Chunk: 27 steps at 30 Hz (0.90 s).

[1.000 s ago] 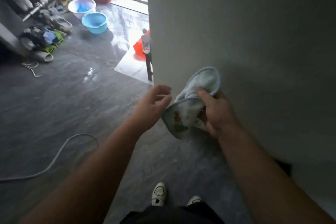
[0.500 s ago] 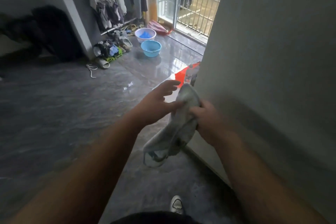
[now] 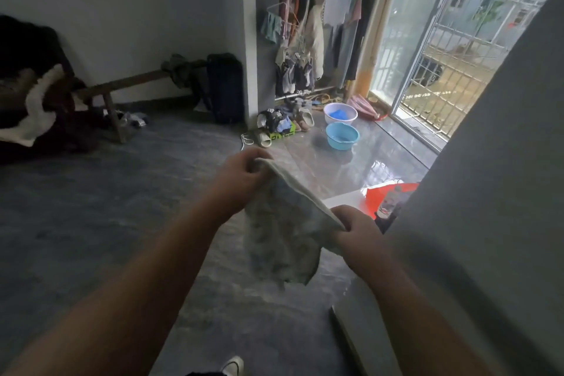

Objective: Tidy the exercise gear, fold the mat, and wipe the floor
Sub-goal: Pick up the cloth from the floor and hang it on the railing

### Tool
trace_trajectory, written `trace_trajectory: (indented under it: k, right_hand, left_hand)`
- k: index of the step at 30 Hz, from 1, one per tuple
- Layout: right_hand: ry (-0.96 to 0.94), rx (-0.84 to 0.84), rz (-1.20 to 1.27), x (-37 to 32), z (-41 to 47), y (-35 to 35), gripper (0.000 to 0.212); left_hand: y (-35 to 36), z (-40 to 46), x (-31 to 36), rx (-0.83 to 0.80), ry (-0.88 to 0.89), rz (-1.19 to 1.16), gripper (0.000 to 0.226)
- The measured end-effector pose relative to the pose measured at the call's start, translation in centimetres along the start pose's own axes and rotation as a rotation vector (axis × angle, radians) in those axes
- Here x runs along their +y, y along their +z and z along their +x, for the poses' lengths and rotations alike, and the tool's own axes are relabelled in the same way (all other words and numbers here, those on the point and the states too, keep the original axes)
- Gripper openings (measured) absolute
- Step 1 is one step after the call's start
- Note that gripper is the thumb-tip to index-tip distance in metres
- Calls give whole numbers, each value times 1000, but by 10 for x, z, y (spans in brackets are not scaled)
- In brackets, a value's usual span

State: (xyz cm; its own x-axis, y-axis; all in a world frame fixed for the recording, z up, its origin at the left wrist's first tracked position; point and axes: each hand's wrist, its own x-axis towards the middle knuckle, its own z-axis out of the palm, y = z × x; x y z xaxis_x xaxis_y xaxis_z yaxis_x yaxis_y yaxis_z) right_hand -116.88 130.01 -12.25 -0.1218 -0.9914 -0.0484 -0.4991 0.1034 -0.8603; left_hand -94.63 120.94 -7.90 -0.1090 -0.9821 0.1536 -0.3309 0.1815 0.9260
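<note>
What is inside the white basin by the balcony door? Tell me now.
The white basin holds something bright blue, perhaps a cloth or scoop; too small to tell. Its bottom is covered by that item and the near wall. The blue basin stands in front of it.

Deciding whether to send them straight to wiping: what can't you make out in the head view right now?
- Cloth: motion-blurred; print and dampness unclear.
- Left hand and right hand fingertips: buried in the cloth's top edge.
- Bottle on the red item: partly cut off by the wall.
- White basin: blue contents unidentifiable.
- Mat and exercise gear: not visible.
</note>
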Motion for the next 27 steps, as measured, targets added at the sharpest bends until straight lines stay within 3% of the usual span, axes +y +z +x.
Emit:
trace_trajectory:
  k: [5,13,20,27]
  right_hand:
    - [-29,118,49,-5,60,-8,24]
    - [-25,167,492,-66,194,10,16]
    - [-80,328,498,-114,309,29,15]
    - [-55,470,490,-96,407,0,16]
  left_hand:
    - [-27,42,-19,67,-46,-72,5]
    - [-86,155,-48,190,-46,-143,7]
    - [-122,295,-73,31,19,-139,18]
    - [-72,432,-72,-117,-3,-212,26]
